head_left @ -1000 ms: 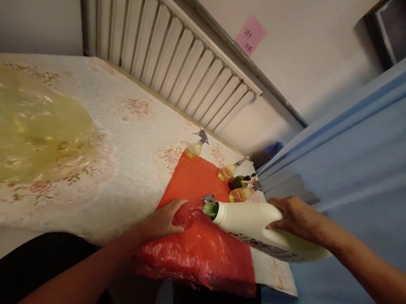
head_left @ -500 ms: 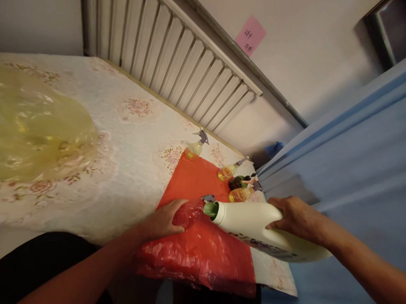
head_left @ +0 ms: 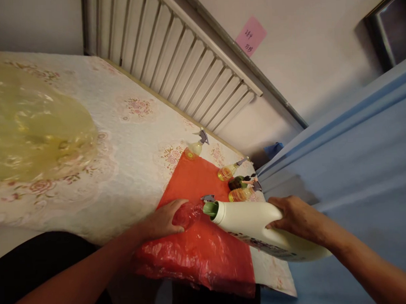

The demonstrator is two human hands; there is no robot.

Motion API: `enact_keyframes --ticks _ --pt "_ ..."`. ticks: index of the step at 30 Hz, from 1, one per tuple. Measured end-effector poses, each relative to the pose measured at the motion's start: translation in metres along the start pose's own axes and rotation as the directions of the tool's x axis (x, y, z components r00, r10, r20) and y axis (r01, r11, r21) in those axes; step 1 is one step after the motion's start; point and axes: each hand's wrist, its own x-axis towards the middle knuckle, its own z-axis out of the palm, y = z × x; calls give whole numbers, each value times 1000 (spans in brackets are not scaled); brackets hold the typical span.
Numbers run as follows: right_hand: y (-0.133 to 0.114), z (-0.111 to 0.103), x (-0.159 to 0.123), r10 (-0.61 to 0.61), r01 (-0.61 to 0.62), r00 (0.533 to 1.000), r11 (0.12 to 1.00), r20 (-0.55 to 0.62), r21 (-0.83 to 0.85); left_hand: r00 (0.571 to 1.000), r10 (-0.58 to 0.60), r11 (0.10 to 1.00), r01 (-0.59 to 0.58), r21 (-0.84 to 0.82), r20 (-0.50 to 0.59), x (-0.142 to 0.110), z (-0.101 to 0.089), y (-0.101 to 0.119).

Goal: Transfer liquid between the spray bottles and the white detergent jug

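Observation:
My right hand (head_left: 291, 217) grips a large cream-white detergent jug (head_left: 248, 215), tilted nearly level with its mouth to the left. A green pour spout (head_left: 211, 209) sits in that mouth. My left hand (head_left: 167, 217) is closed around a small clear bottle (head_left: 188, 214), which looks red against the sheet behind it. The spout is right at the bottle's neck; whether liquid flows I cannot tell. Under both lies a red plastic bag (head_left: 200, 250). A grey spray head (head_left: 209, 198) shows just beyond the spout.
Spray bottles with yellow liquid (head_left: 226, 172) and a dark green bottle (head_left: 237, 182) stand at the table's far corner. Another spray bottle (head_left: 194, 149) stands by the bag's far edge. A yellow plastic bag (head_left: 37, 128) covers the left. A radiator (head_left: 172, 54) and blue curtain (head_left: 351, 163) border the table.

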Motion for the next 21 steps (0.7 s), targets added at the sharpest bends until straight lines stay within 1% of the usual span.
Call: enact_keyframes --ticks 21 --pt "6 3 3 -35 35 999 999 -18 -5 1000 7 1000 -7 15 -6 0 1 -2"
